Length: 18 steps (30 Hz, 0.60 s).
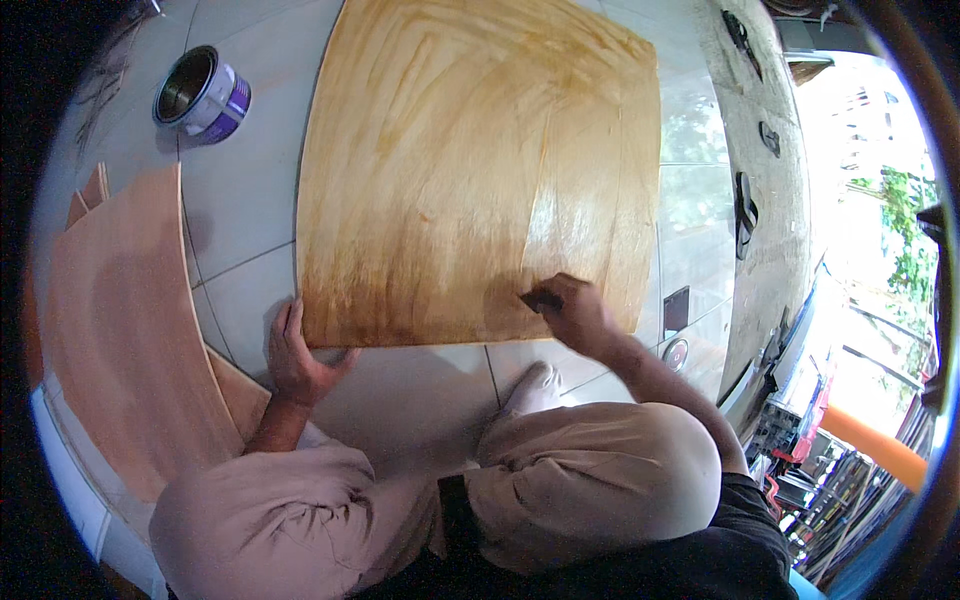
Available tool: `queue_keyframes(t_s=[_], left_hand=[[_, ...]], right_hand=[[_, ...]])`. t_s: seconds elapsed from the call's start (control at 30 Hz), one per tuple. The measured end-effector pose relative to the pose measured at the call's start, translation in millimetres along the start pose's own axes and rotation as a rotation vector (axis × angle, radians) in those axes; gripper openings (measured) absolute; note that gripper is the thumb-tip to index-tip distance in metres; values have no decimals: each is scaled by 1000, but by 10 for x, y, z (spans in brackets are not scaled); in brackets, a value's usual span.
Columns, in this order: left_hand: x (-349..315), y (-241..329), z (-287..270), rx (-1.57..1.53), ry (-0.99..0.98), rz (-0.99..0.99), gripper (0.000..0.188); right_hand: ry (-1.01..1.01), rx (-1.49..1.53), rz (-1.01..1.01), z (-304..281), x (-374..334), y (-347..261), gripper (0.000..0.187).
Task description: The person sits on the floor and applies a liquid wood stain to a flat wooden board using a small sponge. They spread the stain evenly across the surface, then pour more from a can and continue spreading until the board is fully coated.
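A large plywood board, glossy with wet golden coating, lies flat on the tiled floor. My left hand rests at the board's near left corner, fingers on its edge. Over the near right part of the board, my right hand is closed on a small dark spreader pressed against the wet surface. My knees in beige trousers are bent below the board.
An open tin can with a purple and white label stands on the floor at the far left. Bare reddish plywood sheets lie to the left. Sandals sit on a concrete strip at the right.
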<state>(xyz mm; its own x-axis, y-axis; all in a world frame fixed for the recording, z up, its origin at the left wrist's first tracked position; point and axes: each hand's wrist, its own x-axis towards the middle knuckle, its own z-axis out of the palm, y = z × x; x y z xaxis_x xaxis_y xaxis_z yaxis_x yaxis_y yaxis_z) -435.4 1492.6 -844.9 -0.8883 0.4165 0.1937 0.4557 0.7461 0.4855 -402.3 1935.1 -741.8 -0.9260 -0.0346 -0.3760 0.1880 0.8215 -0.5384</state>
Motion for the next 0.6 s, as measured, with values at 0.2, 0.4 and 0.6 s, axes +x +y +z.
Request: queue_keyframes(t_s=[0.2, 0.4, 0.6], left_hand=[[-12, 13, -16, 73, 6, 11, 111], [14, 35, -48, 16, -4, 19, 108], [-6, 33, -50, 8, -36, -13, 106]], right_hand=[[254, 46, 81, -978, 1411, 631, 22], [362, -378, 88, -1449, 2613, 817, 27], [281, -461, -52, -1040, 2291, 441, 21]])
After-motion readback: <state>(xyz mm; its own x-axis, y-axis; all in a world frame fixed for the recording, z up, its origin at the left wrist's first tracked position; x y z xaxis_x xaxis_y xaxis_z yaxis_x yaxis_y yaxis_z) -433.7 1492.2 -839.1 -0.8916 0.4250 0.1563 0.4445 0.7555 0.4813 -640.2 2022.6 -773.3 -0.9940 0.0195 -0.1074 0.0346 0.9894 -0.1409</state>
